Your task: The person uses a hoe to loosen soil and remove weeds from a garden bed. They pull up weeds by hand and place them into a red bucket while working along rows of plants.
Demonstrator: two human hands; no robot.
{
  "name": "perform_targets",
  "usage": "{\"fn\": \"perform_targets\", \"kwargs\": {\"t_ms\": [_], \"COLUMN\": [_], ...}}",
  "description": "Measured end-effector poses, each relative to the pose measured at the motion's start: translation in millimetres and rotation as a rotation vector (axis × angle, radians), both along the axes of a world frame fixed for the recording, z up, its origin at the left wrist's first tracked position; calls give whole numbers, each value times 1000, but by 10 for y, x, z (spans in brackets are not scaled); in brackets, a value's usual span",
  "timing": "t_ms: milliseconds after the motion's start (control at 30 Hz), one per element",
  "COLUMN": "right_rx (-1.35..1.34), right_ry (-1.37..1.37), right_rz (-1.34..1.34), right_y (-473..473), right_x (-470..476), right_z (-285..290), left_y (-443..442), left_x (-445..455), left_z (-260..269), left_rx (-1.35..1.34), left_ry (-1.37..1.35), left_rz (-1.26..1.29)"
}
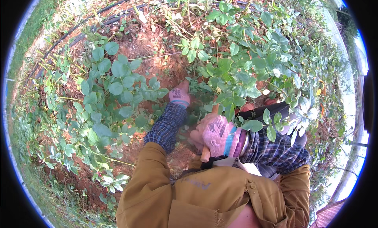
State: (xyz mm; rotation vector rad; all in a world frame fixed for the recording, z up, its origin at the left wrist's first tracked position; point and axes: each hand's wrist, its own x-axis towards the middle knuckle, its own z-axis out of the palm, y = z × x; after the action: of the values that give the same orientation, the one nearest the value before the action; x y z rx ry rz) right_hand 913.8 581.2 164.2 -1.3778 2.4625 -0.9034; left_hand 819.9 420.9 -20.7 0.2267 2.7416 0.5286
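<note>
My right hand (pixel 217 135), in a pink knit glove with blue and purple cuff bands, is closed around a wooden handle (pixel 205 154). The handle's far part passes under rose-like leaves, so the tool's working end is hidden. My left hand (pixel 180 93), in a similar pink glove, reaches down to the reddish soil beside a small feathery green plant (pixel 196 85). Its fingers are partly hidden, and whether they grip the plant cannot be told.
Leafy bushes stand on the left (pixel 118 80) and right (pixel 236 68). Black irrigation hoses (pixel 112 19) cross the ground at the upper left. Thin stems arch over the soil (pixel 147 58). Pale sheeting (pixel 339 80) runs along the right side.
</note>
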Motion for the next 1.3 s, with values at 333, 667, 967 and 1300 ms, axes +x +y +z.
{"fn": "perform_targets", "kwargs": {"t_ms": [333,667,967,1300], "right_rx": [64,-93,2,-34], "right_ry": [30,-82,-133,-47], "right_rz": [-20,-39,39,-17], "right_y": [-12,53,33,66], "right_x": [34,10,8,71], "right_z": [20,83,12,-53], "left_y": [205,-374,-327,-456], "left_x": [-611,265,-85,62], "left_z": [1,-138,111,-116], "left_rx": [-147,-349,-138,-305], "left_ry": [-5,-341,513,-153], "left_rz": [-8,-110,36,294]}}
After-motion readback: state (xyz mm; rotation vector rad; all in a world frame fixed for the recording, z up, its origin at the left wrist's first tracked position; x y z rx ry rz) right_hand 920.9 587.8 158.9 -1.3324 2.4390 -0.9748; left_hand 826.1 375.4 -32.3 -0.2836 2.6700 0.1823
